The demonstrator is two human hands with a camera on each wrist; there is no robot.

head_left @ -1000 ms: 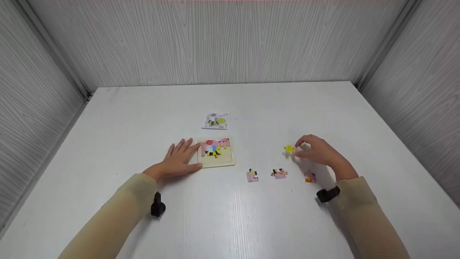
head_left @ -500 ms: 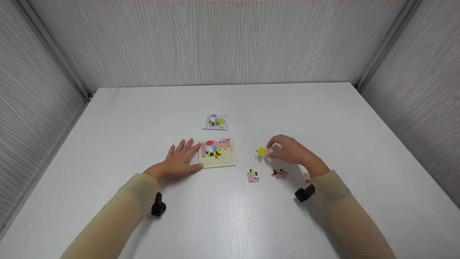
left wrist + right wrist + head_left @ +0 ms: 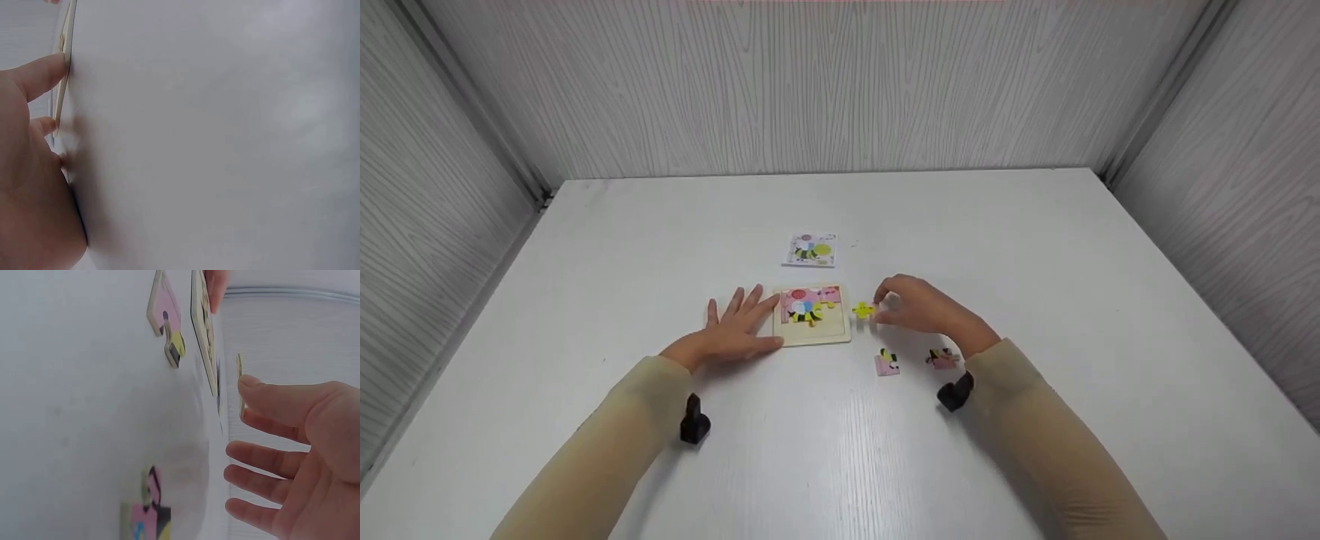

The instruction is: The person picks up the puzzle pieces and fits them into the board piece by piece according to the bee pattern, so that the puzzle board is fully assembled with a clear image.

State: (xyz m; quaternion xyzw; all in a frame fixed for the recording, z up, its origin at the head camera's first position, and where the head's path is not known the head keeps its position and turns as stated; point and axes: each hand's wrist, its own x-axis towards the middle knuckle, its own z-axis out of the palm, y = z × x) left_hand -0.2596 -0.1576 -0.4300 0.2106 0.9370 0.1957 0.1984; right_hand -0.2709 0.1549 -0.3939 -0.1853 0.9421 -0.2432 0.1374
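My left hand lies spread on the table. Its thumb and index fingertip touch the left edge of a square wooden puzzle tray, whose rim shows edge-on in the left wrist view. Assembled pieces of a bee picture fill the tray's upper part; bare wood shows at the lower right. Between thumb and index finger, my right hand pinches a yellow puzzle piece just right of the tray. In the right wrist view that puzzle piece is seen edge-on, above the table, with the other fingers extended.
A pink, yellow and black puzzle piece lies below and right of the tray. Farther right, another piece sits near the right wrist. Behind the tray is a square bee picture card. Panels enclose the table's back and sides.
My right hand has carried the yellow puzzle piece leftward to beside the tray. The rightmost loose piece is now hidden by the right arm. My left hand stays at the tray.
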